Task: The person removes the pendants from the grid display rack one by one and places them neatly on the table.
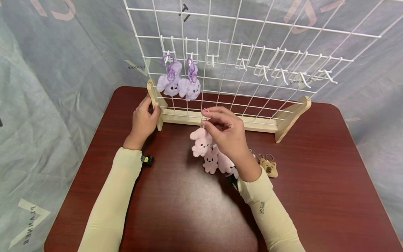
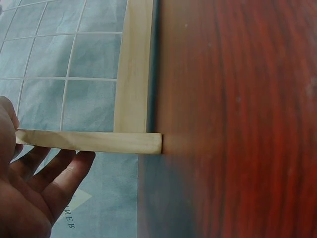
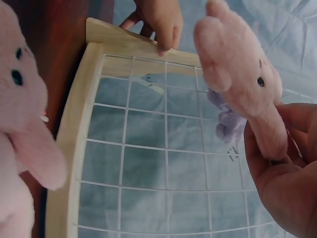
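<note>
My left hand [image 1: 143, 119] grips the wooden side support [image 2: 89, 141] of a white wire grid rack, thumb on one face and fingers on the other. From my right hand [image 1: 230, 134] a pink rabbit plush keychain [image 1: 201, 143] hangs in front of the grid's lower left; thumb and fingers pinch it near the top. The right wrist view shows this rabbit [image 3: 237, 64] close up beside the fingers. Just below it on the table, another pink rabbit plush [image 1: 210, 161] lies with more pink plush, partly hidden by my right hand and wrist.
Two purple plush keychains, one at the far left [image 1: 170, 84] and one beside it [image 1: 190, 89], hang from hooks on the grid. Several white hooks [image 1: 262, 71] continue rightward. A brown bear keychain [image 1: 268, 168] lies on the dark red table [image 1: 176, 210], right of my wrist.
</note>
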Available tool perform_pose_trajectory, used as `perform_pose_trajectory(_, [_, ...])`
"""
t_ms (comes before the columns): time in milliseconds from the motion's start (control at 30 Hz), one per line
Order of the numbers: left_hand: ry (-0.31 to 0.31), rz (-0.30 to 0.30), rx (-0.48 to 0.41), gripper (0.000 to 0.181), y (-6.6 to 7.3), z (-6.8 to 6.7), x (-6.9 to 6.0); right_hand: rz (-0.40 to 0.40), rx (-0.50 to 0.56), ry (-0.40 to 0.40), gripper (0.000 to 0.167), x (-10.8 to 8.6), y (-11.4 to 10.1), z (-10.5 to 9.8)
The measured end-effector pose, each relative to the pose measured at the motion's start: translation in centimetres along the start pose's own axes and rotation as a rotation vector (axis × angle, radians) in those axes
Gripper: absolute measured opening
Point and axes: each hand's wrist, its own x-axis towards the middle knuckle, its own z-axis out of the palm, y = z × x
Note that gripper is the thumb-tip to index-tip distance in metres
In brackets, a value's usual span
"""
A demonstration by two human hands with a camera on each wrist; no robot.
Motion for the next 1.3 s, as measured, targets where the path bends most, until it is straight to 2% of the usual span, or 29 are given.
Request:
perform_pose_trajectory(467, [0.009, 0.008, 0.002, 0.037, -0.1, 0.0, 0.1, 0.120, -0.049, -0.093, 0.023, -0.4, 1.1, 0.2])
perform_pose_trajectory(833, [-0.002, 0.004, 0.011, 0.037, 0.0, 0.1, 0.1, 0.202, -0.175, -0.229, 0.020, -0.6, 1.9, 0.6])
perform_pose_trajectory(1067, [-0.006, 0.002, 0.007, 0.038, 0.2, 0.0, 0.1, 0.239, -0.203, -0.276, 0.021, -0.8, 2.4, 0.9])
perform_pose_trajectory(1300, [-0.015, -0.012, 0.010, 0.038, -0.1, 0.0, 0.1, 0.308, -0.301, -0.332, 0.021, -1.1, 3.5, 1.4])
